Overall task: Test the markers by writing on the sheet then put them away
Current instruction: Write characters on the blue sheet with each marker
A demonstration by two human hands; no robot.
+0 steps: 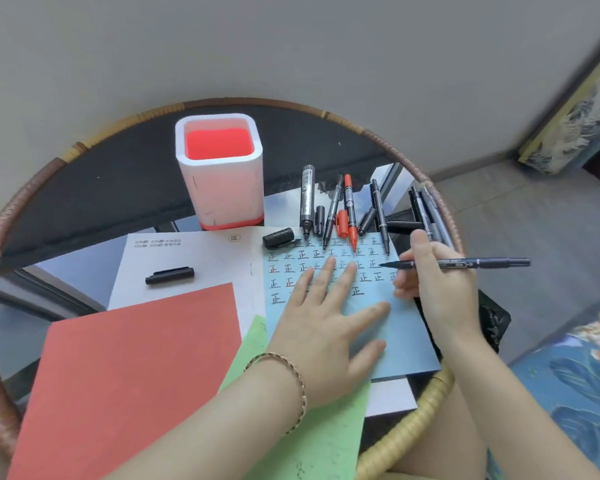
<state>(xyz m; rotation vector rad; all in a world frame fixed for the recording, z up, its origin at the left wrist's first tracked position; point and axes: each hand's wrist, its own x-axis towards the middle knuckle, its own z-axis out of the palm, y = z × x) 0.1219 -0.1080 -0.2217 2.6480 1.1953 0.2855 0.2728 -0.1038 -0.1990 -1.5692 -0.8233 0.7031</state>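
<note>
- Head view: the left hand lies flat on the blue sheet, fingers straight and spread, pressing the paper down.
- The right hand pinches a black marker held nearly level; its uncapped tip is at the sheet's right side, among rows of written characters.
- More markers, black ones and a red one, lie side by side at the sheet's far edge with loose caps between them; their tips reach onto the paper.
- A white holder with a red inside stands upright beyond the papers, with no marker in it.
- One black cap rests on a white sheet.
- A red sheet and a green sheet overlap nearer the person on the round tabletop.
</note>
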